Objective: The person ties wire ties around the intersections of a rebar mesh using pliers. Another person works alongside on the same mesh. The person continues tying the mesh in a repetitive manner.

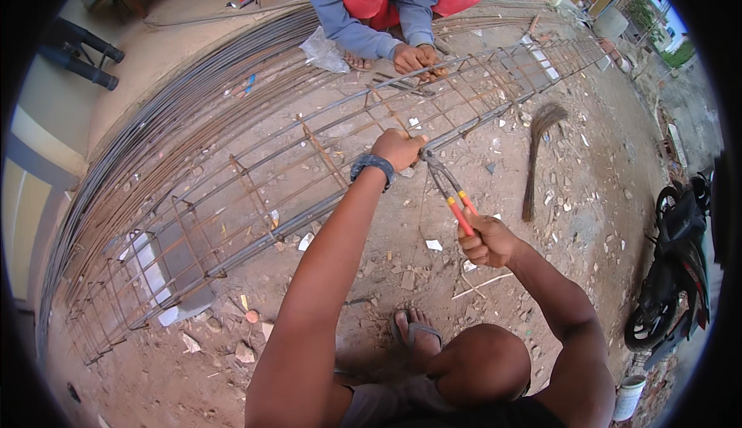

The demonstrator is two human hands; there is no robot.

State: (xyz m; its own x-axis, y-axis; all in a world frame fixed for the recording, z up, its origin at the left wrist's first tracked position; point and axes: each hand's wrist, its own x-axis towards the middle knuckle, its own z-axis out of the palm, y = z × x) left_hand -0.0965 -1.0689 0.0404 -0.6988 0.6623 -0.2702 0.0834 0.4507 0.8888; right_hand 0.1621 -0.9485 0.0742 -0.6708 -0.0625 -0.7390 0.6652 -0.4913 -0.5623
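Right hand (485,240): my fingers are curled tight round the red-and-yellow handles of the pincers (450,188).
Left hand (398,148): my fingers are closed over the long bar of the rebar cage (255,188), right where the pincer head bites.
Wrist: a dark watch (372,167).
Cage: lying along the dirt ground (371,273).
Across: another person's hands (416,58) on the far bars.
Right: a broom (539,154), a motorbike (674,266).

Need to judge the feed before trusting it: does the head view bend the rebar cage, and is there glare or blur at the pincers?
Head view: fisheye bends the rebar cage into an arc, with black corners; daylight is soft and even, shadows faint, no glare; the pincers, left hand and right hand look sharp; the motorbike near the rim is squeezed.
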